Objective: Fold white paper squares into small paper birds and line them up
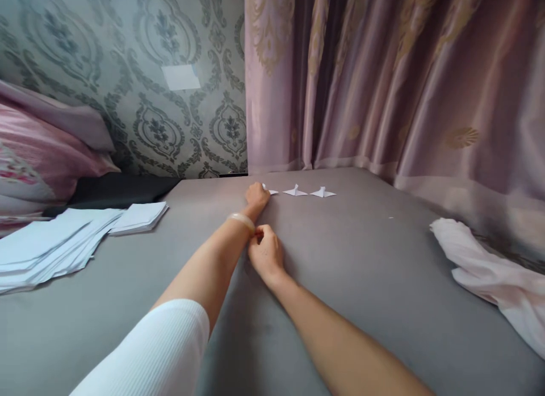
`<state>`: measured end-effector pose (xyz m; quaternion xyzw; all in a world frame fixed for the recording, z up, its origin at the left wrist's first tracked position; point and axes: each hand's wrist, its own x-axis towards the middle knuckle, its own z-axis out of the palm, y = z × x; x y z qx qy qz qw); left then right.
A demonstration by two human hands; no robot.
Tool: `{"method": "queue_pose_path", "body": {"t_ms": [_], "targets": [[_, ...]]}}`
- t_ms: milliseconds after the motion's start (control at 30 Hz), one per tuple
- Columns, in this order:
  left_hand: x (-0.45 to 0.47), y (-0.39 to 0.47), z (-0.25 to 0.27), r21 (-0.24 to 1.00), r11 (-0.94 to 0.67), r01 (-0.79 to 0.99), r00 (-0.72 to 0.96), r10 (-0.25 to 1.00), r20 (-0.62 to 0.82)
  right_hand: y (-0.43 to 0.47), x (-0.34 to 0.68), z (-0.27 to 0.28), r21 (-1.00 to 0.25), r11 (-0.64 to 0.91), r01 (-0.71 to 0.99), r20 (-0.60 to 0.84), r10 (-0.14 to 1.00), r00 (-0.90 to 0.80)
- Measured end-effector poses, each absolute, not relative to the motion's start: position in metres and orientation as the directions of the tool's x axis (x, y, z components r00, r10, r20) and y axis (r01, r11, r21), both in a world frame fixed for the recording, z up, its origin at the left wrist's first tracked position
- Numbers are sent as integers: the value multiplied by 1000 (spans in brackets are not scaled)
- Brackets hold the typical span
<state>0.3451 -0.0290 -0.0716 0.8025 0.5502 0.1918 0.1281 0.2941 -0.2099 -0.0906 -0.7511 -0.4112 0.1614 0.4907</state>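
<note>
Stretched far forward over the grey surface [340, 254], my left hand [256, 196] is closed at a folded white paper crane [271, 192], which it partly hides. Two more white paper cranes, a middle one [295, 191] and a right one [323, 192], stand in a row to its right. A pale bangle [242, 219] circles my left wrist. Close beside that wrist, my right hand [267, 251] has its fingers curled in a pinch near the bangle. What lies between those fingertips, if anything, is hidden.
On the left lie overlapping sheets of white paper [51, 240] and a smaller paper stack [140, 216]. Behind them are a black flat item [128, 190] and pink bedding [46, 151]. Crumpled whitish cloth [489, 271] lies at right. Curtains [340, 89] and a patterned wall [128, 55] border the back.
</note>
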Motion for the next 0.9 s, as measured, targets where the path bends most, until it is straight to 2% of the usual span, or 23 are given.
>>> {"method": "queue_pose_path", "body": {"t_ms": [400, 900], "targets": [[353, -12, -88, 351, -460, 816, 410, 888, 210, -215, 291, -79, -837, -279, 470, 68, 801, 595], [350, -5, -96, 477, -442, 760, 376, 897, 232, -215, 289, -78, -804, -313, 505, 49, 812, 581]]}}
